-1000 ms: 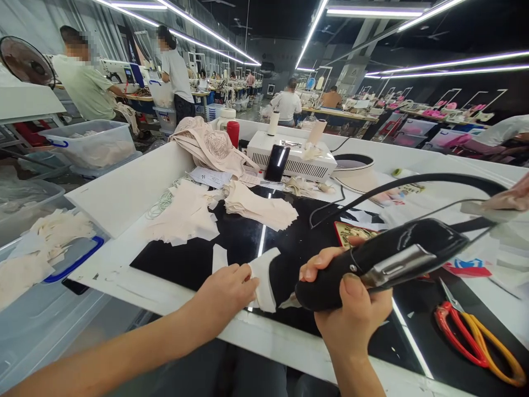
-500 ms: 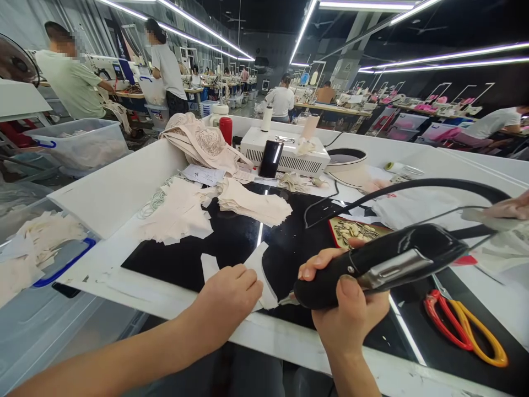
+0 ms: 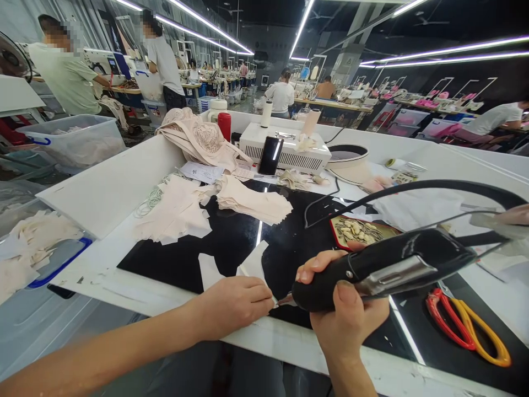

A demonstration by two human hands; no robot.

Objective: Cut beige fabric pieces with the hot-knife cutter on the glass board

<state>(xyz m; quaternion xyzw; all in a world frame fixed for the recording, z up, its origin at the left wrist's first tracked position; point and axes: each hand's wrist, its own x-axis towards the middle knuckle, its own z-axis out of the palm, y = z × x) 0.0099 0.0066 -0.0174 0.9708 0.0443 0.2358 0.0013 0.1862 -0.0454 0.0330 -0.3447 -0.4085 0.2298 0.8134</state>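
Observation:
My right hand (image 3: 347, 309) is wrapped around a black corded hand tool (image 3: 384, 270) with a metal lever on its side and a thin metal tip pointing left. Close to that tip, the closed fingers of my left hand (image 3: 237, 303) grip the near edge of a white fabric piece (image 3: 254, 264). That piece lies on the black table surface, partly covered by my hand. Just left of it is another pale flap (image 3: 209, 270); whether the two are joined is hidden. Beyond my hands are a stack of beige cut pieces (image 3: 254, 202) and a looser beige pile (image 3: 176, 212).
Scissors (image 3: 467, 325) with red and orange handles lie at right. A red-rimmed tray (image 3: 336, 234) of seeds sits behind the tool. Farther back stand a phone (image 3: 270, 156), a white vented box (image 3: 250, 144) and beige bras (image 3: 194, 138). The tool's cable (image 3: 433, 184) arches at right.
My left hand has shifted right and slightly down along the white fabric piece, bringing its fingers close to the tool's tip. The right hand and tool have barely moved.

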